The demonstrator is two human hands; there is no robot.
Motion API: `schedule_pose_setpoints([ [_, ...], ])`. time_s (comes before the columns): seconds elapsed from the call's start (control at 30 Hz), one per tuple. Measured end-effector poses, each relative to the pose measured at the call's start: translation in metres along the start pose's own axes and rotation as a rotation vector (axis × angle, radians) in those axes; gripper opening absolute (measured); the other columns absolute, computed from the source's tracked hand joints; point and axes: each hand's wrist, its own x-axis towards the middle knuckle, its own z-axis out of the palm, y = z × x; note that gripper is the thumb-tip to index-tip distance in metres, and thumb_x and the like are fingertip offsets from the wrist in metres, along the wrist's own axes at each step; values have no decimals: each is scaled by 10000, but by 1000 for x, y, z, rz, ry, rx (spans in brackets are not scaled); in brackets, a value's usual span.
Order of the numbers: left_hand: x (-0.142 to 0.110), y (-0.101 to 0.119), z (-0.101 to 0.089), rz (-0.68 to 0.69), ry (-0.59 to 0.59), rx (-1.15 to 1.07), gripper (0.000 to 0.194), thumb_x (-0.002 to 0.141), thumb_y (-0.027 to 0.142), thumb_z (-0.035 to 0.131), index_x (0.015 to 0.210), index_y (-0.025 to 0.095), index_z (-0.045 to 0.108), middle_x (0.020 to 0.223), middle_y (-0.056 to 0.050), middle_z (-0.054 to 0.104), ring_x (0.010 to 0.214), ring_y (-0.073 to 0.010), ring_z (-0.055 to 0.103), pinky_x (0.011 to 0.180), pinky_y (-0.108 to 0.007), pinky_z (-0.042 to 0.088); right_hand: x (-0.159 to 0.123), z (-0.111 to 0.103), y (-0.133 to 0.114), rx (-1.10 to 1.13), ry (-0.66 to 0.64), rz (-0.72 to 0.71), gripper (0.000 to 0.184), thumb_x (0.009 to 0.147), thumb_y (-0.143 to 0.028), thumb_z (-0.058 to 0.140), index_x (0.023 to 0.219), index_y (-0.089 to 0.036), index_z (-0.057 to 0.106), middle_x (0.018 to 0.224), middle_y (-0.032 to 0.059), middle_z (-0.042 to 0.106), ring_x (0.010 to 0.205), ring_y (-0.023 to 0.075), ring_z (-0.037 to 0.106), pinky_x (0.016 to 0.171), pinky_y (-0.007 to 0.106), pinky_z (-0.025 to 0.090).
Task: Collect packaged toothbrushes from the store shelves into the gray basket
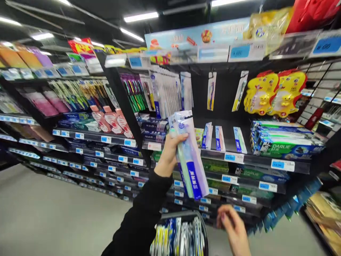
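Note:
My left hand (171, 153) is raised in front of the shelves, closed around the upper part of packaged toothbrushes (195, 170). These are long clear packs with blue labels; a green and a purple handle show through. Low on the right is my right hand (234, 227), its fingers loosely bent and apart, with nothing visible in it. Between my arms sits a dark basket (203, 224) filled with upright silver, blue and yellow packs (181, 238). Behind my left hand, similar toothbrush packs (167, 90) hang in a dense row on hooks.
Single toothbrushes (211, 91) hang farther right, beside yellow duck-shaped packs (275, 93). Toothpaste boxes (286, 140) are stacked on the shelf beneath. Pink bottles (109, 119) stand on the left shelf. A strip of blue packs (287, 206) hangs at the right. Grey floor (66, 209) stretches along the left.

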Motion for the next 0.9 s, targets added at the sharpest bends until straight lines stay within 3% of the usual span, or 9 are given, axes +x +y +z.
schedule_pose_setpoints([
  [0.07, -35, -27, 9, -66, 85, -7, 286, 676, 260, 708, 958, 212, 710, 944, -80, 737, 1007, -407, 658, 726, -460, 616, 7, -2, -26, 167, 198, -202, 406, 912, -531, 428, 1063, -160, 498, 875, 64, 573, 769, 165, 572, 729, 274, 492],
  [0.13, -66, -49, 13, -153, 174, -17, 266, 653, 243, 742, 917, 224, 714, 954, -78, 736, 973, -400, 673, 709, -453, 618, 10, 0, -49, 125, 255, -300, 489, 833, -494, 590, 1152, -146, 461, 921, 68, 571, 781, 160, 565, 708, 261, 485],
  [0.27, -112, -78, 10, -366, 379, -78, 354, 567, 279, 813, 889, 195, 694, 918, -118, 744, 837, -375, 709, 644, -427, 618, 6, 14, -72, -97, 60, -204, 466, 812, -329, 623, 1207, -160, 444, 970, 66, 624, 839, 176, 607, 750, 278, 474],
  [0.37, -137, -90, 2, -491, 474, -103, 467, 596, 338, 816, 974, 124, 645, 869, -146, 744, 788, -351, 717, 659, -422, 611, 0, 24, -65, -151, -65, -115, 413, 834, -280, 535, 1218, -164, 435, 1052, 90, 641, 892, 221, 624, 780, 332, 479],
  [0.53, -172, -109, -18, -586, 535, -182, 631, 589, 292, 828, 1134, 84, 587, 957, -164, 735, 872, -326, 708, 719, -373, 598, -14, 43, -36, -81, -131, -117, 347, 838, -242, 469, 1184, -212, 477, 1001, 43, 657, 888, 208, 623, 788, 322, 476],
  [0.67, -190, -123, -33, -621, 665, -176, 628, 542, 244, 828, 1120, 100, 630, 954, -132, 743, 884, -315, 708, 714, -331, 595, -14, 43, -25, -52, -56, -116, 329, 850, -271, 472, 1173, -206, 482, 891, 24, 653, 733, 175, 610, 681, 288, 477],
  [0.73, -195, -126, -39, -641, 655, -202, 561, 569, 245, 804, 1089, 95, 656, 937, -137, 745, 894, -320, 707, 704, -331, 597, 4, 26, -34, -48, 86, -114, 334, 866, -328, 477, 1170, -190, 467, 854, 28, 641, 634, 164, 587, 600, 281, 465],
  [0.8, -198, -125, -42, -650, 621, -233, 504, 610, 243, 780, 1078, 94, 665, 948, -147, 743, 901, -324, 706, 702, -339, 599, 40, 0, -55, -74, 238, -138, 374, 878, -404, 488, 1181, -188, 451, 883, 43, 644, 623, 170, 593, 585, 288, 469],
  [0.9, -202, -120, -47, -637, 615, -252, 517, 633, 235, 775, 1115, 96, 648, 964, -152, 741, 902, -329, 706, 718, -357, 600, 116, -32, -99, -343, 389, -198, 461, 870, -440, 536, 1222, -154, 456, 1049, 126, 650, 869, 247, 639, 767, 348, 492],
])
